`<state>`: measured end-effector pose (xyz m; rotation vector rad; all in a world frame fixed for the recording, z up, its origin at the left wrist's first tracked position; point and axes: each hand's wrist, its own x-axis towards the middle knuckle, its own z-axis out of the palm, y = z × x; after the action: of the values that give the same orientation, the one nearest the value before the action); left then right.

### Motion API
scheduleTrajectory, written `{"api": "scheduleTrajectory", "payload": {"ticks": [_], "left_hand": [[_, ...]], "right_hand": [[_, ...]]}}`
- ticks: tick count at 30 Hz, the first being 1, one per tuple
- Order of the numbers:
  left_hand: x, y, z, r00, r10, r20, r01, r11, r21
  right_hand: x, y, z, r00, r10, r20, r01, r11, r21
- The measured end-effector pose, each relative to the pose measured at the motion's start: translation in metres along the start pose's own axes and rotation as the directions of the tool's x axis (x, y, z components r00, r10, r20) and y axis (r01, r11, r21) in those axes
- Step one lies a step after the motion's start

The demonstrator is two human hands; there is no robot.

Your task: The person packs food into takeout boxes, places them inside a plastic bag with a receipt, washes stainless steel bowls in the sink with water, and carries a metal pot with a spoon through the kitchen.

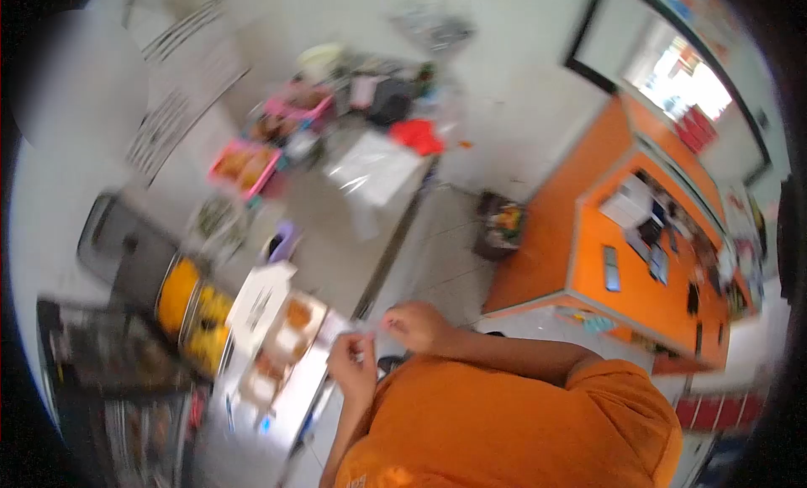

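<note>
"Where are the hands?"

"The left hand (353, 362) is by the near edge of the grey desk (324, 223). The right hand (418, 327) is just beside it, out over the floor (445, 236)."

"What does each grip have?"

"Both have bent fingers, with the tips close in. It's too blurry, so I can't tell if they pinch something thin."

"And the food box (313, 318)?"

"On the grey desk, close to that edge, just past the left hand. Its lid (261, 301) is up and tips away from the hands. Brown food (299, 313) sits inside."

"Is it tight there?"

"On the far side, yes. Yellow food (208, 347) stands close by the lid. Up the desk, a wide bit of grey top lies between the box and a shiny plastic sheet (370, 168)."

"What about the other side?"

"A path of floor runs between the grey desk and the orange desk (639, 296). A bin (500, 229) stands on it, against the orange side."
</note>
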<state>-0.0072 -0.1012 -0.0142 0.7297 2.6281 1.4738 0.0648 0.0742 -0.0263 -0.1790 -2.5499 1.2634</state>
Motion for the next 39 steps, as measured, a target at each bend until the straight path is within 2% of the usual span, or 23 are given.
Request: {"api": "scheduleTrajectory", "payload": {"ticks": [1,3,4,6,9,10,12,13,14,15,16,17,20,23,24,27,28,31,32,33,34,38,39], "left_hand": [[-0.001,-0.004,-0.012,0.981,-0.105,0.164,0.117,0.991,-0.063],[-0.01,-0.017,-0.014,0.974,-0.197,0.108,0.22,0.936,-0.273],[-0.014,-0.026,-0.022,0.926,-0.309,0.216,0.363,0.885,-0.291],[-0.021,-0.039,-0.028,0.89,-0.387,0.24,0.455,0.772,-0.443],[-0.031,-0.068,-0.034,0.862,-0.435,0.259,0.497,0.629,-0.598],[-0.033,-0.075,-0.036,0.865,-0.438,0.243,0.481,0.589,-0.649],[-0.032,-0.075,-0.046,0.853,-0.484,0.193,0.455,0.513,-0.728],[-0.029,-0.068,-0.055,0.842,-0.519,0.145,0.497,0.644,-0.581],[-0.025,-0.062,-0.065,0.83,-0.549,0.101,0.538,0.739,-0.405],[-0.025,-0.059,-0.068,0.817,-0.573,0.067,0.573,0.792,-0.211],[-0.029,-0.067,-0.062,0.878,-0.475,-0.056,0.469,0.878,-0.092],[-0.033,-0.073,-0.061,0.882,-0.457,-0.116,0.459,0.888,-0.017],[-0.025,-0.078,-0.079,0.883,-0.417,-0.217,0.458,0.867,0.199],[-0.02,-0.074,-0.115,0.862,-0.474,-0.181,0.507,0.789,0.348],[-0.017,-0.07,-0.115,0.87,-0.307,-0.387,0.448,0.819,0.358],[-0.037,-0.082,-0.14,0.93,-0.278,-0.241,0.355,0.85,0.388],[-0.047,-0.095,-0.141,0.927,-0.257,-0.272,0.349,0.856,0.382],[-0.075,-0.118,-0.152,0.786,-0.378,-0.49,0.47,0.88,0.075],[-0.081,-0.121,-0.154,0.748,-0.281,-0.601,0.437,0.89,0.127],[-0.086,-0.122,-0.156,0.718,-0.313,-0.621,0.467,0.879,0.096],[-0.092,-0.123,-0.159,0.691,-0.34,-0.638,0.491,0.868,0.069],[-0.122,-0.147,-0.171,0.708,-0.339,-0.62,0.42,0.907,-0.016],[-0.128,-0.15,-0.176,0.721,-0.339,-0.604,0.397,0.917,-0.041]], "right_hand": [[0.005,-0.008,0.011,0.999,-0.017,0.033,0.016,1.0,0.022],[0.016,-0.023,0.028,0.997,-0.04,0.07,0.037,0.998,0.04],[0.022,-0.025,0.035,0.989,-0.063,0.137,0.057,0.997,0.049],[0.03,-0.029,0.049,0.961,-0.1,0.259,0.084,0.994,0.071],[0.044,-0.035,0.066,0.857,0.046,0.513,-0.188,0.955,0.228],[0.049,-0.032,0.075,0.782,0.093,0.616,-0.383,0.852,0.358],[0.063,-0.042,0.084,0.707,0.111,0.698,-0.554,0.701,0.449],[0.071,-0.047,0.089,0.659,0.117,0.743,-0.639,0.608,0.471],[0.077,-0.045,0.098,0.615,0.047,0.787,-0.645,0.604,0.468],[0.081,-0.046,0.109,0.61,0.043,0.791,-0.511,0.784,0.352],[0.085,-0.048,0.121,0.612,0.027,0.79,-0.334,0.915,0.228],[0.09,-0.05,0.129,0.615,-0.001,0.788,-0.126,0.987,0.099],[0.112,-0.056,0.153,0.71,-0.328,0.623,0.383,0.923,0.05],[0.139,-0.059,0.183,0.403,-0.253,0.879,0.481,0.876,0.031],[0.142,-0.05,0.203,0.346,-0.223,0.911,0.475,0.879,0.035],[0.181,-0.091,0.22,-0.088,0.088,0.992,-0.017,0.996,-0.09],[0.179,-0.078,0.237,-0.143,-0.013,0.99,-0.165,0.986,-0.01],[0.16,-0.06,0.284,0.36,-0.408,0.839,0.183,0.913,0.366],[0.156,-0.055,0.298,0.471,-0.452,0.757,0.411,0.872,0.265],[0.155,-0.052,0.314,0.554,-0.519,0.651,0.601,0.79,0.118],[0.155,-0.053,0.329,0.599,-0.603,0.527,0.735,0.675,-0.064],[0.158,-0.051,0.357,0.64,-0.502,0.582,0.662,0.744,-0.086],[0.157,-0.051,0.358,0.606,-0.522,0.6,0.685,0.726,-0.06]]}}
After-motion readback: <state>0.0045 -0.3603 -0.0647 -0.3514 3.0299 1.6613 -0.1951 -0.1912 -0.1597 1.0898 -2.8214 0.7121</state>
